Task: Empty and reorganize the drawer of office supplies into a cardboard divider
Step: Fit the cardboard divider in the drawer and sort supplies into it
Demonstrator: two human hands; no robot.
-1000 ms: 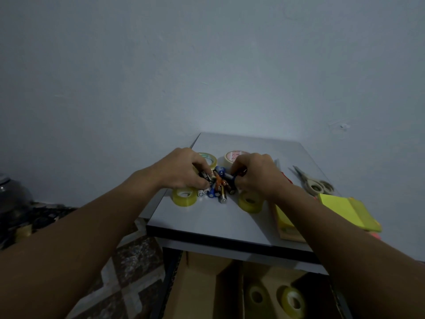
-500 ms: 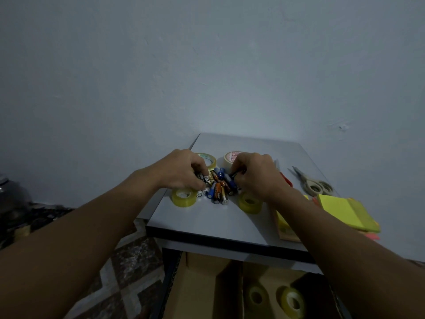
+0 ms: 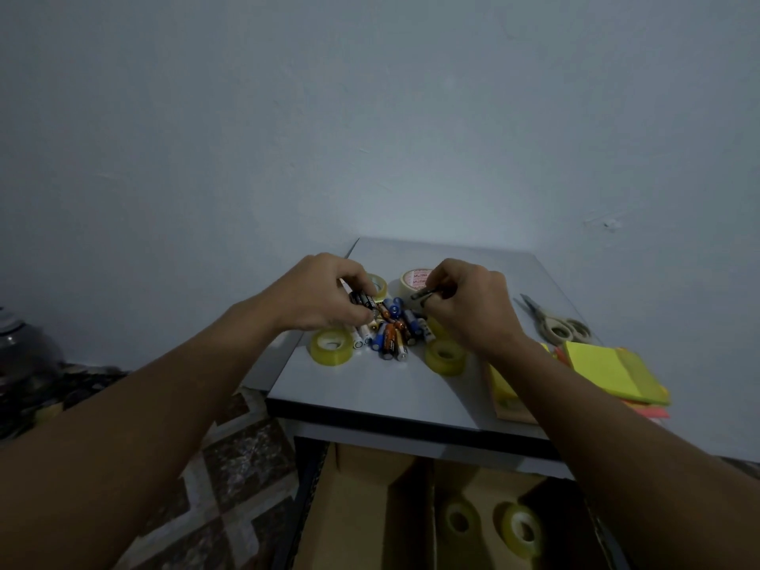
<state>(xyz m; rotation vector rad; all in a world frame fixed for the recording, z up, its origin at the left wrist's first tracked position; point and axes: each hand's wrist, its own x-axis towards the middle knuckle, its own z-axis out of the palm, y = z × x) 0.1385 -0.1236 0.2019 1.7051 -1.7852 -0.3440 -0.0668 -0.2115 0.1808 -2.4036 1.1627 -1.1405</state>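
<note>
A modest room in a home is suggested — a bare pale blue-grey painted wall point(image 3: 370, 117), a floor of brown-and-cream patterned tiles point(image 3: 246, 454), and a small grey-topped table point(image 3: 370, 384) set against that wall, with grey-handled scissors point(image 3: 563, 329) and yellow paper sticky-note pads point(image 3: 600, 366) laid along its right edge.

The cardboard divider point(image 3: 362, 508) is cut off by the bottom edge. A yellow pad point(image 3: 501, 386) at the front edge of the tabletop point(image 3: 370, 388) is half hidden by the right forearm point(image 3: 617, 425).

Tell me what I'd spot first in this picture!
The left hand and right hand meet over a colourful heap of batteries on the table, each gripping batteries. Yellow tape rolls flank the heap, and bright sticky notes lie at the table's right edge.
</note>
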